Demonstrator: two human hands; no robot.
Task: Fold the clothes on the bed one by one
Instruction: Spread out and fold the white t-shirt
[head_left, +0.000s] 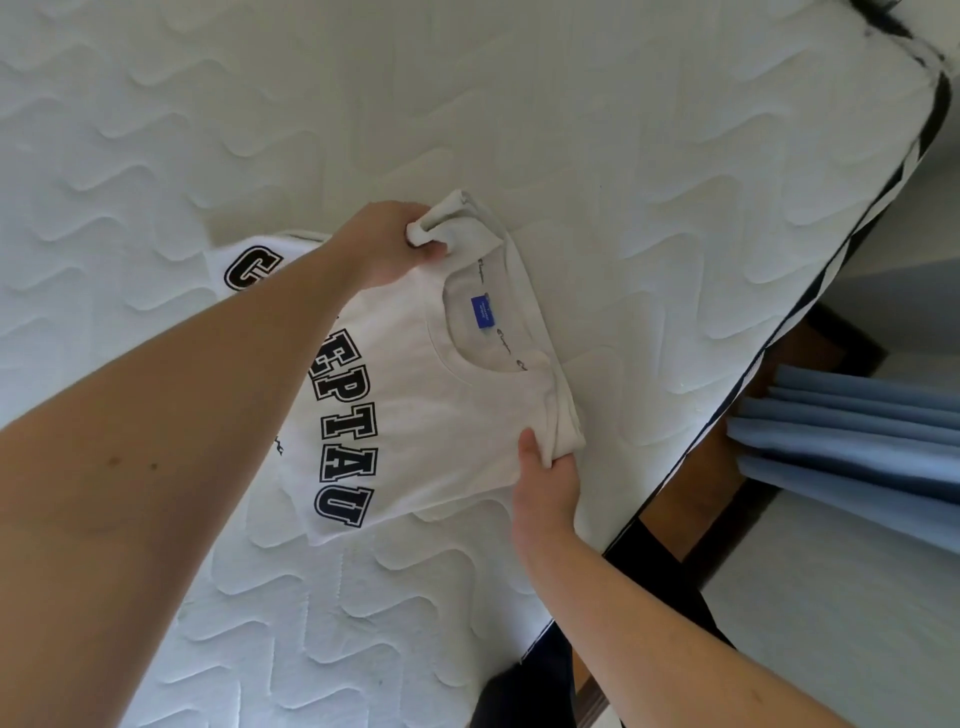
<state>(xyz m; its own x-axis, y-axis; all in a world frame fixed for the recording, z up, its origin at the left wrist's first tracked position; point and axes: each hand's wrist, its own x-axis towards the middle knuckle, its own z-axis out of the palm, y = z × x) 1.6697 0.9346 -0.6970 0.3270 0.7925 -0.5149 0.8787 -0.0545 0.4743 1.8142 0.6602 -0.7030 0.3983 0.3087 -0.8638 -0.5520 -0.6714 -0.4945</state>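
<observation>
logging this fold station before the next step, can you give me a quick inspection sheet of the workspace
surface: white quilted mattress, bare, with a dark trimmed edge along its right side
job's things: white t-shirt with dark block letters and a blue neck label, partly folded and lying on the mattress
clutter: nothing seen
grips: left hand grips bunched cloth at the far shoulder; right hand pinches the near shoulder edge
cables: nothing seen
surroundings: blue curtain at right beyond the bed; brown wooden bed frame below the mattress edge
</observation>
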